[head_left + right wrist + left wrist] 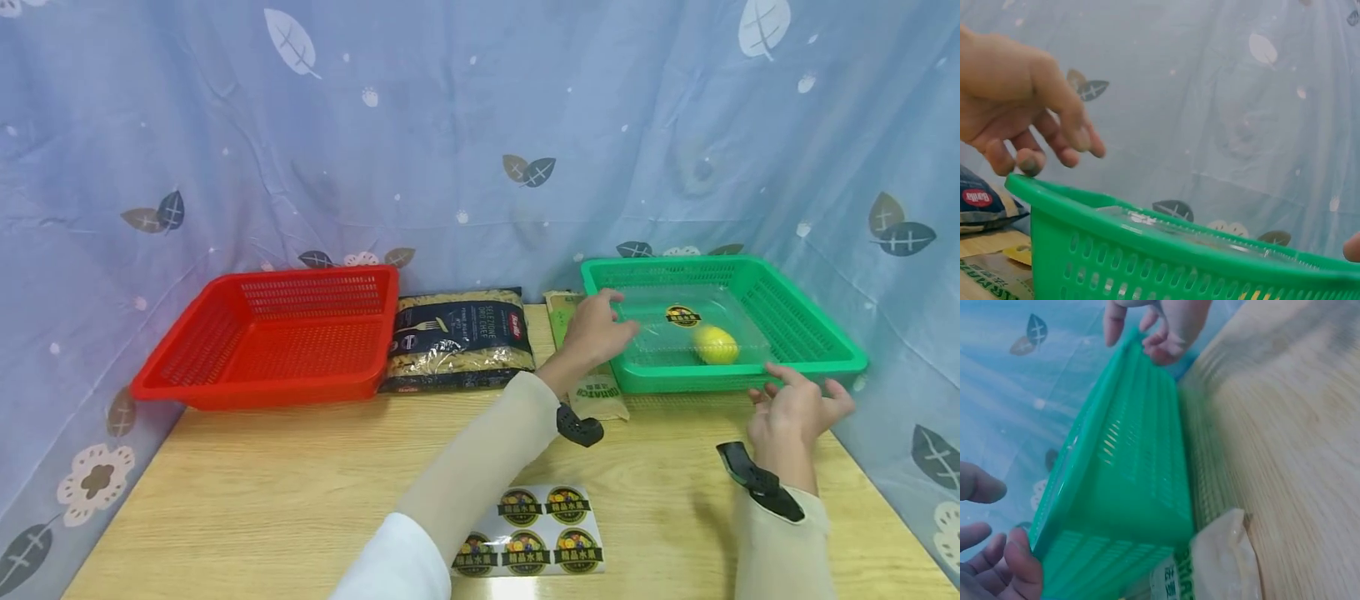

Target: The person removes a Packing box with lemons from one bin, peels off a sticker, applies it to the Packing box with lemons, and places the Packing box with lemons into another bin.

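A clear plastic box with a round dark-and-gold sticker lies in a green basket. Through its plastic shows a yellow lemon-like fruit. My left hand is at the basket's left rim, thumb and fingers apart with nothing between them. At the front right corner is my right hand, its fingers loosely bent and holding nothing. Whether either hand touches the rim is hard to tell. In the right wrist view only a fingertip of the right hand shows.
A red basket stands at the left. Beside it lies a dark pasta bag. A green-and-beige packet lies partly under my left arm, against the green basket. A sheet of round stickers is at the table's front. A blue curtain hangs behind.
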### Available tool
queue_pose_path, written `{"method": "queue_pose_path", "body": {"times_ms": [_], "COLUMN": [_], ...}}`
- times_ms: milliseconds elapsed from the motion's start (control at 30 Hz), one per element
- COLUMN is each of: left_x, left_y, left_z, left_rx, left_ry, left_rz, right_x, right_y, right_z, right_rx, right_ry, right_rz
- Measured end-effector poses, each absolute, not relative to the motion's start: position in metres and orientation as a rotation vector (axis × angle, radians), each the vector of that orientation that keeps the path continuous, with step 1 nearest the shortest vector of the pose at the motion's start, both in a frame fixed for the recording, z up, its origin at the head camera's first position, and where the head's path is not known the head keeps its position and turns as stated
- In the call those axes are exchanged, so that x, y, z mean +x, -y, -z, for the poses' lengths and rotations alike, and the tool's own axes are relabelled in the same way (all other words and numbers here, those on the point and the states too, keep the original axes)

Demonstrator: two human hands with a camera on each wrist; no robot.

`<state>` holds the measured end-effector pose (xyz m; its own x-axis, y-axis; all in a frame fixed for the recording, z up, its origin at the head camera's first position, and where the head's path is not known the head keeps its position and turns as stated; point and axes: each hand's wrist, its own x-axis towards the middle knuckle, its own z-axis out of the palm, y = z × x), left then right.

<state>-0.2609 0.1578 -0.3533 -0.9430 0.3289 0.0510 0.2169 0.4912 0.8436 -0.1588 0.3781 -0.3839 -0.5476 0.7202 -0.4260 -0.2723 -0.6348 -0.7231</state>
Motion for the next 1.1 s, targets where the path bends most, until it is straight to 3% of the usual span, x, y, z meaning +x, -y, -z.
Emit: {"method": "queue_pose_path", "body": {"times_ms": [233,567,767,1100], "left_x": [-0.252,-0.237,-0.225,-0.214], "left_y": [-0.126,-0.09,-0.064,-0.008], "left_z": [0.356,0.335,0.322,0.32], "left_rx": [0.538,0.557,0.593,0.676], "left_ry": [-2.534,-2.521,-2.58,-2.729], "left_rz": [-1.704,-2.104,-2.168,-2.098], "right_x": [-0.156,-0.161,-0.167,-0.166], "right_y": [-0.363,-0.288,-0.255,-0.225], "right_z": [0.36,0.326,0.311,0.296], "right_rx": [-0.862,-0.452,-0.088,0.291], "right_ry": [0.856,1.034,1.206,1.652], "right_rz": [-1.999,-1.874,-1.798,-1.583]}}
